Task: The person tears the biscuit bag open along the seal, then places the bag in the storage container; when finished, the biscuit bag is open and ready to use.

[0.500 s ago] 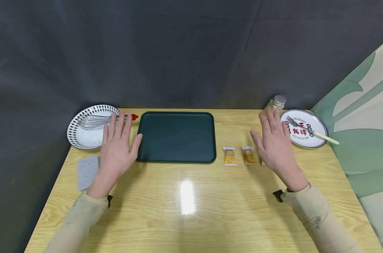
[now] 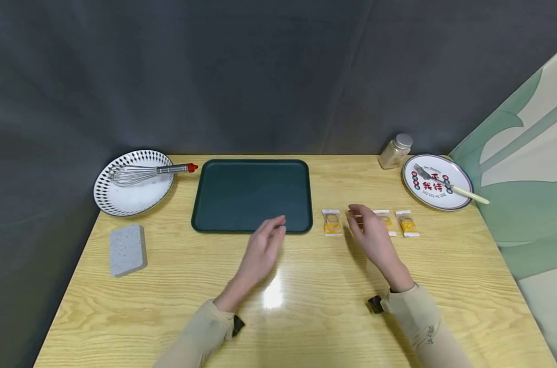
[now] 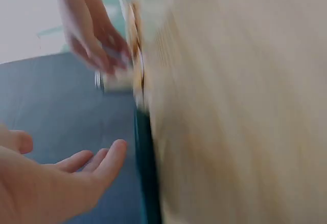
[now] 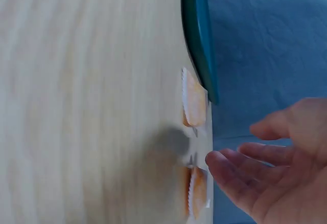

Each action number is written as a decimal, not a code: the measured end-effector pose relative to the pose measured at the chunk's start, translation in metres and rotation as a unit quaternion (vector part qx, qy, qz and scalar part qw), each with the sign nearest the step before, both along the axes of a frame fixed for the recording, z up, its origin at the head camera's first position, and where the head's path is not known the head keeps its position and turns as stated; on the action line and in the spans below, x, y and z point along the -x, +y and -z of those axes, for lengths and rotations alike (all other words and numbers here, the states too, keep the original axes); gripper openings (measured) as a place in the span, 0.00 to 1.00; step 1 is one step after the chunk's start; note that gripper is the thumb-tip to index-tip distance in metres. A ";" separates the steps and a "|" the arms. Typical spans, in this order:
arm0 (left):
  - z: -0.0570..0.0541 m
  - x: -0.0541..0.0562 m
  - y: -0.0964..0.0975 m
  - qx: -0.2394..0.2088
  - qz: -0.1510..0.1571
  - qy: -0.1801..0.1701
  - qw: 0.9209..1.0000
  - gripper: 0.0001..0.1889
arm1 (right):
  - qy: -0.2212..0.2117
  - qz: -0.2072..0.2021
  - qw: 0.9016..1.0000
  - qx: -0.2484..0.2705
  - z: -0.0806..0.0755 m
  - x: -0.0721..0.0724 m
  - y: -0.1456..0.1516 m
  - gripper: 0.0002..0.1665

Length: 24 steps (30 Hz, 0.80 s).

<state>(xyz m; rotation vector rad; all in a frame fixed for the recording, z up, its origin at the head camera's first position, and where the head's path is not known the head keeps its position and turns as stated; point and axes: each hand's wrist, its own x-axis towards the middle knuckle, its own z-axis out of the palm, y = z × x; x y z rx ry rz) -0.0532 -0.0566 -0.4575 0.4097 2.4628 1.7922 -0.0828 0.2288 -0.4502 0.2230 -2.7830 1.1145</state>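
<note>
Several small wrapped biscuits in clear-and-yellow packets lie in a row right of a dark green tray (image 2: 252, 197). Over one of them hovers my right hand (image 2: 374, 236), its fingers slightly bent and holding nothing; it partly hides that packet. The leftmost packet (image 2: 332, 223) lies between that hand and the tray, and the rightmost packet (image 2: 407, 223) is in full sight. In the right wrist view, a gap shows between the fingertips and the nearest packet (image 4: 197, 193). My left hand (image 2: 261, 249) is above the tray's front edge, empty, fingers loosely extended.
At the back left, a whisk (image 2: 138, 174) rests on a patterned plate (image 2: 126, 204). A grey block (image 2: 128, 250) lies in front of it. Back right, a lidded jar (image 2: 395, 152) stands beside a plate (image 2: 458, 202) holding a fork (image 2: 464, 192). A dark curtain (image 2: 260, 76) hangs behind.
My left hand has moved right, from beside the patterned plate to the tray's front edge. My right hand has come left and nearer, away from the jar to the packets.
</note>
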 end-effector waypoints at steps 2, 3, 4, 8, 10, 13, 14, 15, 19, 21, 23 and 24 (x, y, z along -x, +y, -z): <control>0.013 0.001 0.021 -0.024 0.022 -0.030 0.999 0.29 | -0.003 -0.003 1.000 -0.001 0.003 -0.002 -0.001 0.16; 0.019 0.003 0.030 -0.037 0.034 -0.049 0.998 0.30 | -0.004 -0.003 1.000 -0.001 0.004 -0.002 -0.002 0.16; 0.028 0.005 0.038 -0.049 0.043 -0.073 0.995 0.31 | -0.004 -0.005 1.000 -0.001 0.005 -0.003 -0.003 0.16; 0.064 0.018 0.063 -0.075 0.066 -0.149 0.984 0.37 | -0.005 -0.006 1.000 -0.009 0.008 -0.005 -0.006 0.17; 0.063 0.021 0.070 -0.087 0.076 -0.176 0.978 0.39 | -0.006 -0.005 1.000 -0.011 0.009 -0.005 -0.007 0.17; 0.033 0.020 0.077 -0.108 0.087 -0.208 0.968 0.38 | -0.019 -0.005 1.000 -0.011 0.010 -0.005 -0.009 0.18; 0.025 0.020 0.079 -0.111 0.090 -0.223 0.964 0.37 | -0.024 -0.005 1.000 -0.010 0.010 -0.004 -0.009 0.18; 0.015 0.019 0.080 -0.118 0.091 -0.234 0.961 0.37 | -0.029 -0.005 1.000 -0.010 0.010 -0.004 -0.009 0.19; 0.018 0.024 0.085 -0.128 0.101 -0.281 0.946 0.39 | -0.039 -0.003 0.999 -0.011 0.012 -0.002 -0.012 0.19; 0.031 0.027 0.086 -0.134 0.109 -0.294 0.940 0.42 | -0.038 -0.001 0.999 -0.010 0.012 -0.002 -0.013 0.18; 0.045 0.032 0.088 -0.132 0.117 -0.297 0.938 0.44 | -0.037 0.002 0.999 -0.006 0.013 -0.002 -0.014 0.18; 0.046 0.032 0.088 -0.136 0.119 -0.297 0.938 0.44 | -0.035 0.004 0.999 -0.003 0.013 -0.002 -0.014 0.18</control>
